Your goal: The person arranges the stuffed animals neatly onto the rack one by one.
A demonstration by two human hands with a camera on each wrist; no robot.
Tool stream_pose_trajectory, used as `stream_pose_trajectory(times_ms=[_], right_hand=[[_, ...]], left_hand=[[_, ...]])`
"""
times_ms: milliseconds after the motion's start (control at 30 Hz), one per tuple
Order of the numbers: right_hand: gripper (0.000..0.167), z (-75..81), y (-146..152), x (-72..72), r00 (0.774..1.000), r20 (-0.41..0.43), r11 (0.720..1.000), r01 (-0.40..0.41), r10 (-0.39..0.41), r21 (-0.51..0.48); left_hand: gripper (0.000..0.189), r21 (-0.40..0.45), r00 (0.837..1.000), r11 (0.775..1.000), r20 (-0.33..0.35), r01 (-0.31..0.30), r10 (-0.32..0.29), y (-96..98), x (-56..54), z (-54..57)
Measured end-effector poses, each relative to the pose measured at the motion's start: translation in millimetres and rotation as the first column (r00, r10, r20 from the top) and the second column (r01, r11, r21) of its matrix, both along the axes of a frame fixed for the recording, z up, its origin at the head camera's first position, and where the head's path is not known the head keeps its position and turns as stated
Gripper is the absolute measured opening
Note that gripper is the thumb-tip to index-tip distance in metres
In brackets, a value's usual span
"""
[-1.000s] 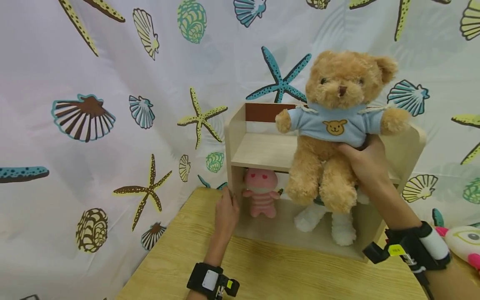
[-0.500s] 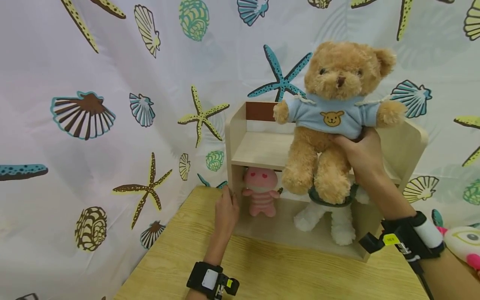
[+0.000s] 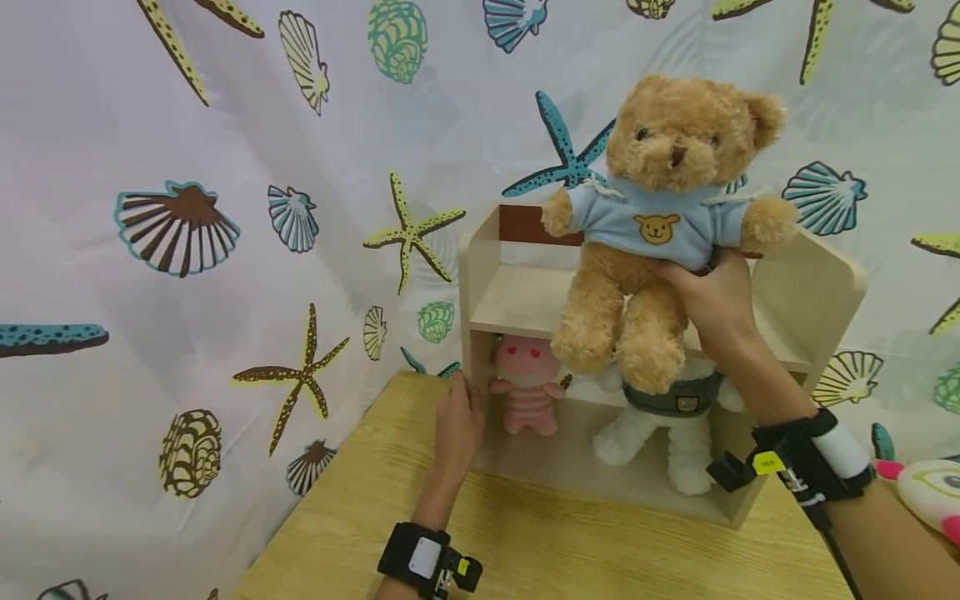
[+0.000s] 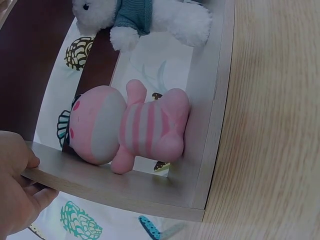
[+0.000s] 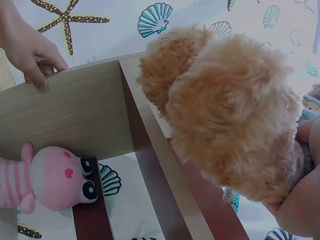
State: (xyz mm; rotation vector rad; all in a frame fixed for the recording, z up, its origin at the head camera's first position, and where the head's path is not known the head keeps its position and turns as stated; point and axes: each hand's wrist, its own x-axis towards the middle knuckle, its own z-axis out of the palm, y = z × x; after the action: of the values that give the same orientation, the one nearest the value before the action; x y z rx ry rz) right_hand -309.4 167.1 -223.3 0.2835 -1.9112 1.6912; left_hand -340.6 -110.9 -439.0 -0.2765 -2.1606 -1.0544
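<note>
My right hand (image 3: pixel 716 300) grips a tan teddy bear (image 3: pixel 682 125) in a light blue top around its waist. The bear hangs upright in front of a pale wooden shelf (image 3: pixel 817 275), at the height of its upper board. In the right wrist view, the bear's furry legs (image 5: pixel 230 100) fill the middle, apart from the shelf. My left hand (image 3: pixel 459 421) holds the front edge of the shelf's left side panel; in the left wrist view, thumb and fingers (image 4: pixel 42 197) sit on either side of that panel.
On the lower shelf level sit a pink striped plush toy (image 3: pixel 528 396) and a white plush toy (image 3: pixel 690 442) in a dark green top, its head hidden behind the bear. Another white and pink plush (image 3: pixel 930 492) lies on the right. A wooden table (image 3: pixel 555 550) bears the shelf.
The teddy bear has risen and shifted slightly left in my right hand, uncovering more of the white plush toy. My left hand keeps its hold on the shelf panel.
</note>
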Motion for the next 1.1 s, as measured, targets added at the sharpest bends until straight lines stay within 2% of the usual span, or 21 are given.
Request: stream_pose_trajectory(times_ms=[367, 633, 833, 1100], right_hand=[[0.063, -0.1, -5.1, -14.0, 1.0, -0.029, 0.999, -0.011, 0.012, 0.03], [0.059, -1.2, -12.8, -23.8, 1.0, -0.011, 0.998, -0.027, 0.027, 0.051], [0.062, 1.7, -21.7, -27.6, 0.999, -0.014, 0.997, -0.045, 0.046, 0.061], [0.064, 5.7, -31.1, -34.9, 0.998, 0.033, 0.996, -0.051, 0.048, 0.075]], left_hand=[[0.01, 0.002, 1.0, 1.0, -0.007, 0.023, -0.023, 1.8, -1.5, 0.6], [0.009, -0.007, 1.0, 1.0, -0.005, 0.014, -0.014, 0.7, -1.4, -2.1], [0.009, -0.016, 1.0, 1.0, -0.019, 0.015, -0.015, -1.2, -0.1, -1.0], [0.009, -0.022, 1.0, 1.0, 0.008, 0.009, -0.009, -2.0, 1.3, 1.0]])
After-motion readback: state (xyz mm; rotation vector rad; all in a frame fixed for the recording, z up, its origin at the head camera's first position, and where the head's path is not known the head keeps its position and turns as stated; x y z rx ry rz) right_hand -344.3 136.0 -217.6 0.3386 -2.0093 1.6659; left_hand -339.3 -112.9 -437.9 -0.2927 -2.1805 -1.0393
